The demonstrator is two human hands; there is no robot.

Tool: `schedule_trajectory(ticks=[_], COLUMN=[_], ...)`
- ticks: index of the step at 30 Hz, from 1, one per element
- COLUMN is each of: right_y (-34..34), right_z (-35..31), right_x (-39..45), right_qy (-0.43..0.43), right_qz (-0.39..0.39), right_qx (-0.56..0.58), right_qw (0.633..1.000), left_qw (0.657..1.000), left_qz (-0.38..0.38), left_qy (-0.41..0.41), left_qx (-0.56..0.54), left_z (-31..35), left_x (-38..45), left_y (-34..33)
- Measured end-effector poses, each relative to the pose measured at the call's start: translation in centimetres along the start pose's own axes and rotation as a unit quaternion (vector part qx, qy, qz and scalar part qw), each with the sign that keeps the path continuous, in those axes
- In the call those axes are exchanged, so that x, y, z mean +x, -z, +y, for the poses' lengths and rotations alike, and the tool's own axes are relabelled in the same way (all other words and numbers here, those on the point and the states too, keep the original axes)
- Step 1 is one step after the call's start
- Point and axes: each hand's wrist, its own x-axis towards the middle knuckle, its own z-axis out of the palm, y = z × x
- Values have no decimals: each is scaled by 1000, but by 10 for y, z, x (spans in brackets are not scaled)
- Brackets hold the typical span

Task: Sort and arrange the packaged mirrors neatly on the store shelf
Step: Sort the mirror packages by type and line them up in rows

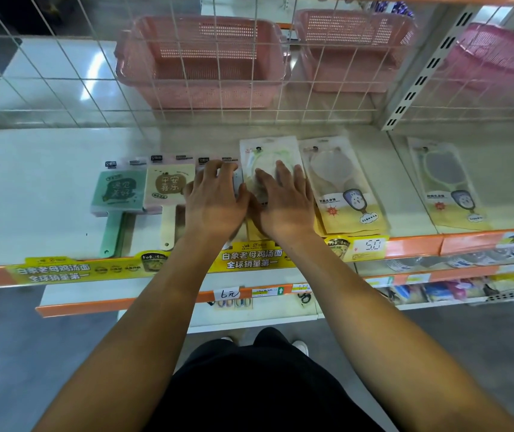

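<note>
Packaged mirrors lie in a row on the white shelf (47, 182). At twelve o'clock, the left hand (215, 201) curls its fingers over a clear-boxed mirror (215, 162); the right hand (283, 201) presses flat, fingers straight, on a glossy green-rimmed mirror packet (265, 151). Slick film could slide, nudging the neighbouring pink-rimmed packet (340, 185) at two o'clock askew.

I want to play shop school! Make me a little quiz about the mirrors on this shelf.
1. True or false: the green square packaged mirror lies furthest left in the row.
2. Which hand rests flat on the tall clear mirror packet?
3. What stands behind the white wire grid: A) pink plastic baskets, B) blue buckets?

Key: 1 true. 2 the right hand; the left hand curls over the neighbouring packet. 3 A.
</note>
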Motion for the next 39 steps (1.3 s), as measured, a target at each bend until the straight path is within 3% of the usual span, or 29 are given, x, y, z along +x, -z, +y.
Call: schedule_trajectory(ticks=[13,20,24,39], right_y=[-3,9,20,74], right_z=[-2,10,40,209], right_x=[-2,-12,-14,-27], right_qy=[8,-33,-72,-142], right_qz=[25,141,187,168], right_qx=[4,55,62,53], right_qw=[1000,988,978,974], left_qw=[1000,1000,998,991], left_qz=[-8,-9,-13,-45], left_qy=[-13,-28,-63,-126], left_qx=[-3,-10,-15,5], left_z=[-2,13,38,193], left_x=[4,14,14,9], left_y=[3,-5,-20,-103])
